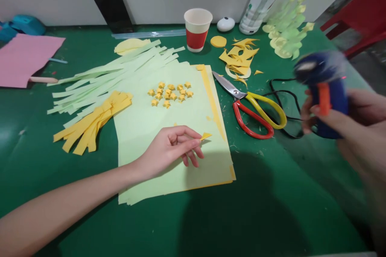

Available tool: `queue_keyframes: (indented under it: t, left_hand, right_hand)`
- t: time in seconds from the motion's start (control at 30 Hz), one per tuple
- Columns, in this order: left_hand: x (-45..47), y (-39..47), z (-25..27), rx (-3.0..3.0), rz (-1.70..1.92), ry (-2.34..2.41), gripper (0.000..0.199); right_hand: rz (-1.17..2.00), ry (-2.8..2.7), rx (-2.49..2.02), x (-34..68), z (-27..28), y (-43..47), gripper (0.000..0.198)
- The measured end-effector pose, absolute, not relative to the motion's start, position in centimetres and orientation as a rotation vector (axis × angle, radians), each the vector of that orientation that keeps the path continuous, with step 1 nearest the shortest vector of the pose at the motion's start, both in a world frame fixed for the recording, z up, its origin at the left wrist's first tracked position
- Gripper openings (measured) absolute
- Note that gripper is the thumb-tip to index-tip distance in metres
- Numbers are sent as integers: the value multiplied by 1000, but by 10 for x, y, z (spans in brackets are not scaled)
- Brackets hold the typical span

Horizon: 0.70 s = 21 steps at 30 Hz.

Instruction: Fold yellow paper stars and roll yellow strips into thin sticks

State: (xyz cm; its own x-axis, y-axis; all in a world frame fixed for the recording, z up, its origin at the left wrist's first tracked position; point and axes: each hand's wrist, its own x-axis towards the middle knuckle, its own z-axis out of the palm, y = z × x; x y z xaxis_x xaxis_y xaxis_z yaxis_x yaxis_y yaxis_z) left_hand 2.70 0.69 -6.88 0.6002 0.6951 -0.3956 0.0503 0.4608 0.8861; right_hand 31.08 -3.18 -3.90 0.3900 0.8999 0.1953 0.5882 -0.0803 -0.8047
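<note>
My left hand [181, 144] pinches a small pointed piece of yellow paper [206, 136] between thumb and fingertips, just above light green paper sheets [144, 184]. At the right, my right hand [352, 128] is wrapped round a dark blue glue gun [333, 104] with an orange trigger; its front is smeared by motion. A black cord [289, 93] runs on the table beside it. Behind my left hand, several small folded yellow paper stars [167, 104] lie on the sheets. Scissors [241, 95] with one red and one yellow handle rest between my two hands, blades partly apart.
Green paper strips [99, 76] and yellow strips [96, 120] lie at left, near pink paper [30, 60]. At the back stand a red-and-white paper cup [197, 34], a white bottle [259, 4] and a pale green paper plant [286, 32]. Yellow scraps [241, 58] lie behind the scissors.
</note>
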Motion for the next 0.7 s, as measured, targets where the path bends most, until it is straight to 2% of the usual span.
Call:
queue_keyframes:
  t: [0.1,0.23,0.47,0.7]
  left_hand:
    - [25,8,-72,1014,477,849,10]
    - [22,8,-78,1018,492,821,6]
    - [18,9,-87,1043,503,800,6]
    - [14,9,-90,1076,497,798,6]
  right_hand:
    - [489,-1495,-1890,288,-46,-39,24]
    - [376,-1680,-1994,268,-57,-41,33]
    - [203,-1775,-1985,263,-77,-45,39]
    - [-3,-1877,-1964,270,-94,-45,56]
